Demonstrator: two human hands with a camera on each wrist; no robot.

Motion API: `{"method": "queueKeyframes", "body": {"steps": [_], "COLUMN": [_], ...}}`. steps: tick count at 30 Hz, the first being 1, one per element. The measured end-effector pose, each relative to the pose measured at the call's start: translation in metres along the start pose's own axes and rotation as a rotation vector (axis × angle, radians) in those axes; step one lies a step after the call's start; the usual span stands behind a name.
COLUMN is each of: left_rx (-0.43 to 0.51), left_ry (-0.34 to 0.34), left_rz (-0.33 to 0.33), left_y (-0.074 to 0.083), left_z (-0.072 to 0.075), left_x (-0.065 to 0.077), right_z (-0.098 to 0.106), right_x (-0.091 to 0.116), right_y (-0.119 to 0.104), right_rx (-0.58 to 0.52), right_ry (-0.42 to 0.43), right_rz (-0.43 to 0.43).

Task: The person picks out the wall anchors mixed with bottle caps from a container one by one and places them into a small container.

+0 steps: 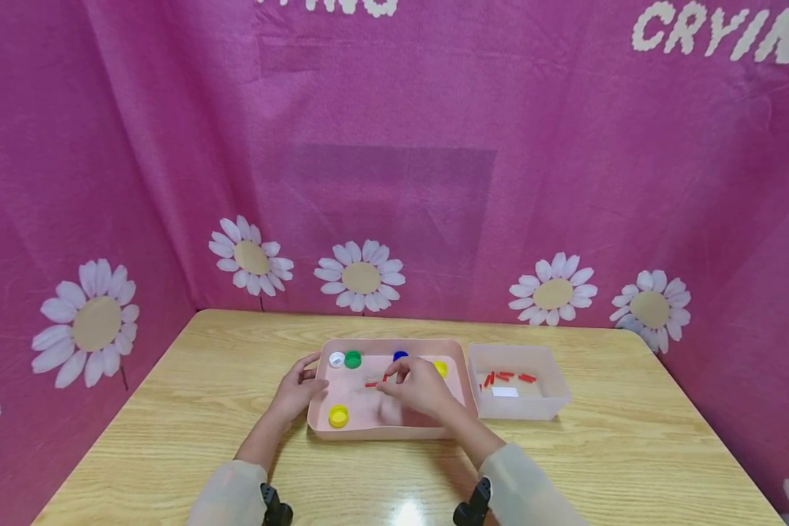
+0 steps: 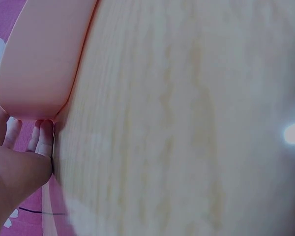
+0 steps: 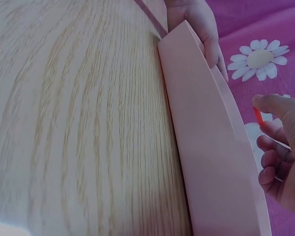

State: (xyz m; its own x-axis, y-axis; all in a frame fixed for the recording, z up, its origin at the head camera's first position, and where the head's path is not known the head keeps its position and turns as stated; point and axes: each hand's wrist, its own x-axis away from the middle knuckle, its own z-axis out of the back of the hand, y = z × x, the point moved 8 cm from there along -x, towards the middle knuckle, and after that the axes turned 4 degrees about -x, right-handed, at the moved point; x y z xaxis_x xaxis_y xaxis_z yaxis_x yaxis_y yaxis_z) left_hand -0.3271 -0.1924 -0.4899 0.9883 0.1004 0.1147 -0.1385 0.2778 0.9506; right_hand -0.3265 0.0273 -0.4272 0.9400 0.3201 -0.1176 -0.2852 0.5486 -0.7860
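Note:
A shallow pink tray [image 1: 394, 432] lies on the wooden table. My left hand [image 1: 299, 387] holds its left end, thumb over the rim and fingers outside. Over the middle of the tray, my right hand [image 1: 421, 387] pinches a short red stick [image 3: 258, 115] between thumb and index finger. Another red stick [image 1: 371, 384] shows just below and left of those fingertips. Round caps stand in the tray: white [image 1: 337, 359] and green [image 1: 353, 359] at the back left, blue [image 1: 400, 356] at the back, one yellow [image 1: 338, 416] front left. A second yellow cap [image 1: 440, 367] sits at the right, partly hidden.
A translucent box [image 1: 526, 409] stands against the tray's right side, with several red sticks [image 1: 527, 378] and a white label [image 1: 505, 392] showing in it. The wooden table [image 1: 631, 438] extends around both. A pink curtain [image 1: 394, 183] with daisies hangs behind.

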Motion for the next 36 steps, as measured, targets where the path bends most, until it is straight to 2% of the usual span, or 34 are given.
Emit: {"method": "queueKeyframes", "body": {"steps": [7, 13, 18, 21, 25, 29, 36], "left_rx": [-0.010, -0.011, -0.001, 0.002, 0.009, 0.005, -0.001], "left_ry": [0.003, 0.005, 0.006, 0.010, 0.008, 0.003, 0.005], "left_rz": [-0.010, -0.001, 0.000, -0.004, -0.005, -0.007, -0.014], "left_y": [0.000, -0.002, -0.002, -0.002, -0.001, -0.001, -0.001], "left_z": [0.000, -0.001, -0.001, 0.000, 0.000, -0.001, 0.000], "left_x": [0.000, -0.001, -0.001, -0.001, -0.001, -0.001, -0.001], "right_z": [0.010, 0.023, 0.036, 0.043, 0.051, 0.060, 0.078], "right_x": [0.004, 0.009, 0.011, 0.012, 0.013, 0.016, 0.022], "right_y": [0.002, 0.004, 0.000, 0.000, 0.007, 0.012, 0.020], "right_rx": [-0.004, 0.059, 0.088, 0.058, 0.042, 0.071, 0.083], "right_ry": [0.029, 0.084, 0.145, 0.158, 0.145, 0.133, 0.130], "right_rz": [0.024, 0.057, 0.156, 0.192, 0.130, 0.066, 0.017]}}
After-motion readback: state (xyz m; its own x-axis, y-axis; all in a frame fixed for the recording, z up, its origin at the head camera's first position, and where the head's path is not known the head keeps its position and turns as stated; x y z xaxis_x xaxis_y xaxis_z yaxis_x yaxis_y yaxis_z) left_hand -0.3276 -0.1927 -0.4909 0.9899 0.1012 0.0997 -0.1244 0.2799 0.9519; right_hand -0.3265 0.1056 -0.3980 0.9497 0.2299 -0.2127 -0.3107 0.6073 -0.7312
